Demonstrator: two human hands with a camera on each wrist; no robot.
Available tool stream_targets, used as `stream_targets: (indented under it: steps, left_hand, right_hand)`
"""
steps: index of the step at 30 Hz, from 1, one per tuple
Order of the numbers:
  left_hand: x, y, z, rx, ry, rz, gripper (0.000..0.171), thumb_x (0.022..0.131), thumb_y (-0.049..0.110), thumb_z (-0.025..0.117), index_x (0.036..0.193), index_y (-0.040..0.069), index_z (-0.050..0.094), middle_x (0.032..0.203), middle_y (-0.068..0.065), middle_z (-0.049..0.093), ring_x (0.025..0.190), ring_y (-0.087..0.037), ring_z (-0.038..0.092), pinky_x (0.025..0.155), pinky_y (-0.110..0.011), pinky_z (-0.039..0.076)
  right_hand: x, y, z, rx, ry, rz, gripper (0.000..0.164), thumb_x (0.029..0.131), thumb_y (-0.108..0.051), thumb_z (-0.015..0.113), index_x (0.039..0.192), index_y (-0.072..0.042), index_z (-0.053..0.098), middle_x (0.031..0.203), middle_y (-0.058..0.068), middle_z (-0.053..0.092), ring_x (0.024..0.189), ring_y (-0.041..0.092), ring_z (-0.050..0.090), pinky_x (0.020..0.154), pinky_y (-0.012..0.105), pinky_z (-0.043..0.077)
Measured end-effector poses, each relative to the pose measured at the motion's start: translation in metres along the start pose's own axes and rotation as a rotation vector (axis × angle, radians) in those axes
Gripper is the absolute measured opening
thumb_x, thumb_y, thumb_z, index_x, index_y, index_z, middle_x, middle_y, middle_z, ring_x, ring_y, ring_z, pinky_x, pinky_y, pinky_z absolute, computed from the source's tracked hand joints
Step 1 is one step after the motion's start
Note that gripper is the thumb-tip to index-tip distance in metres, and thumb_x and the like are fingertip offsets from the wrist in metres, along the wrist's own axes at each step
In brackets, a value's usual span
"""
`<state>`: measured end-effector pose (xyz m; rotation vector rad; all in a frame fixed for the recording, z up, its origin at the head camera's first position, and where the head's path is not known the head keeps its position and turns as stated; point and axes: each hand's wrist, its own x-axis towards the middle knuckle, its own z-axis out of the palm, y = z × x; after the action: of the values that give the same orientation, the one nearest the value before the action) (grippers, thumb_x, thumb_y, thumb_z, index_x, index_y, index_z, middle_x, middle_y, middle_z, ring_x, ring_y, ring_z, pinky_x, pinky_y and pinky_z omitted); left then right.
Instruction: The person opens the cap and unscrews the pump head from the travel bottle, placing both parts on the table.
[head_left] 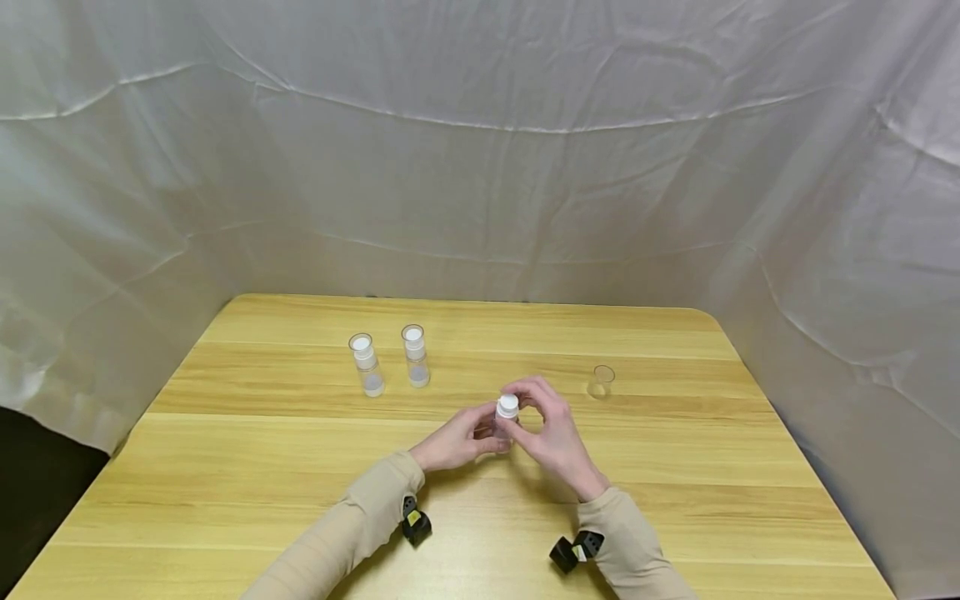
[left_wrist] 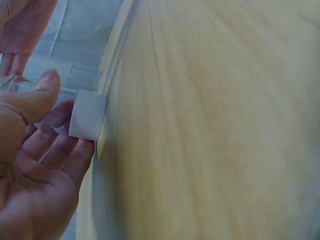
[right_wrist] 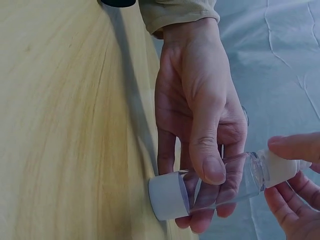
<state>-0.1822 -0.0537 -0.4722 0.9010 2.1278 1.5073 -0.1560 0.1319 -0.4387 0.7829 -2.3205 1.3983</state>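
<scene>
My left hand (head_left: 453, 439) grips a small clear pump bottle (head_left: 507, 408) with a white base and a white top, upright in front of me. In the right wrist view, its thumb lies along the clear body, just above the white base (right_wrist: 169, 196). My right hand (head_left: 551, 433) pinches the white top (right_wrist: 278, 167) between thumb and fingers. Close over the tabletop is the base in the left wrist view. To the right and farther back, a clear cap (head_left: 601, 382) stands by itself on the table.
Two similar bottles, a left one (head_left: 367, 365) and a right one (head_left: 416, 357), stand upright with clear caps on, back left on the wooden table (head_left: 675, 533). Grey-white sheeting (head_left: 480, 192) hangs behind the table and along both sides.
</scene>
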Motion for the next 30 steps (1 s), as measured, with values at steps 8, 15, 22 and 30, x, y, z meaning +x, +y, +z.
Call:
stream_targets:
  steps: [8,15,22,30]
  left_hand:
    - [-0.0007,-0.0006,-0.0001,0.0,-0.006,0.016,0.052,0.097,0.004,0.062,0.145,-0.005,0.044,0.137,-0.023,0.061,0.13,-0.037,0.059,0.116,-0.041,0.047]
    - [-0.0003,-0.0006,0.0005,-0.002,-0.001,0.005,0.056,0.096,0.005,0.063,0.148,-0.003,0.042,0.144,-0.021,0.057,0.134,-0.035,0.056,0.117,-0.04,0.046]
    - [-0.0009,0.0004,-0.0005,0.015,-0.003,0.015,0.052,0.097,0.006,0.063,0.144,-0.004,0.045,0.138,-0.022,0.061,0.131,-0.036,0.059,0.116,-0.042,0.047]
    - [0.0002,0.0005,0.0003,-0.015,-0.004,-0.008,0.058,0.096,0.005,0.064,0.149,-0.002,0.041,0.146,-0.02,0.055,0.134,-0.033,0.056,0.117,-0.038,0.046]
  right_hand:
    - [0.0,-0.0021,-0.0001,-0.007,-0.038,-0.006,0.045,0.078,0.004,0.08,0.12,-0.001,0.064,0.116,0.013,0.067,0.105,0.022,0.064,0.095,0.031,0.059]
    - [-0.0005,-0.001,0.0013,-0.03,-0.001,-0.012,0.043,0.076,0.006,0.081,0.116,0.001,0.065,0.11,0.013,0.067,0.097,0.025,0.067,0.09,0.03,0.061]
    - [-0.0003,0.0,0.0008,-0.049,-0.034,-0.045,0.044,0.078,0.006,0.077,0.12,0.0,0.065,0.116,0.015,0.068,0.107,0.027,0.066,0.099,0.04,0.059]
    - [-0.0004,-0.0006,0.0017,-0.044,0.014,-0.04,0.045,0.076,0.006,0.082,0.118,-0.001,0.066,0.111,0.014,0.067,0.095,0.024,0.066,0.086,0.033,0.061]
